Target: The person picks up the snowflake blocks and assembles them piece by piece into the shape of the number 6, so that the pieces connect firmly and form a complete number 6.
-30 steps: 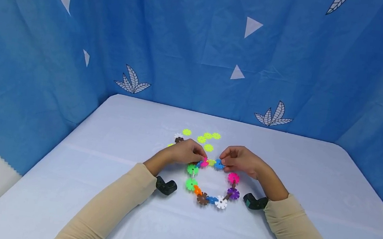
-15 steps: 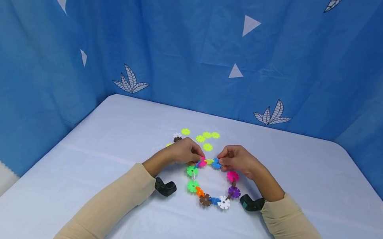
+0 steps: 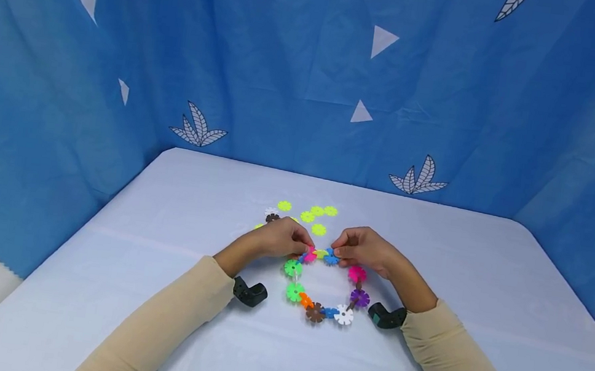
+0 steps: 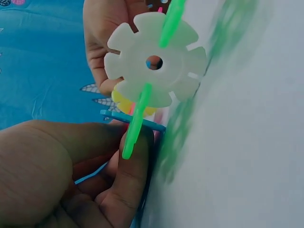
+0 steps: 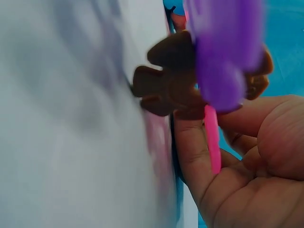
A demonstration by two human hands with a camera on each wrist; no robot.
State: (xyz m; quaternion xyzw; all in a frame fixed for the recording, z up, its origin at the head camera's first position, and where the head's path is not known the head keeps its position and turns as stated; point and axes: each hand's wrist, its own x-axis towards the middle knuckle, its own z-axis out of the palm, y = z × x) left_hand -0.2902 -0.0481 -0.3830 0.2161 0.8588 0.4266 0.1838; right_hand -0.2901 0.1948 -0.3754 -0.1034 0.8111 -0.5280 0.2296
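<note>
Slotted snowflake discs of several colours are joined in a chain that looks like a ring. In the head view my left hand (image 3: 281, 239) pinches a pink snowflake disc (image 3: 310, 254) at the ring's far side. Just to its right, my right hand (image 3: 366, 251) pinches a blue snowflake disc (image 3: 331, 257). A yellow disc (image 3: 320, 254) links these two. The left wrist view shows a whitish disc (image 4: 183, 71) between green ones, and another blue disc (image 4: 154, 125) by my left fingers. Brown (image 5: 166, 90) and purple (image 5: 228, 52) discs partly hide my right fingertips in the right wrist view.
Beyond my hands lie several loose yellow discs (image 3: 318, 229), with a brown one (image 3: 272, 218) and a white one by the left hand. Black wrist devices (image 3: 249, 293) sit at both wrists. A blue curtain (image 3: 300, 74) hangs behind the white table (image 3: 207, 193).
The view has drifted slightly, shifting the scene left. Both hands keep their pinch on the far side of the ring, while its near part has swung a little to the right.
</note>
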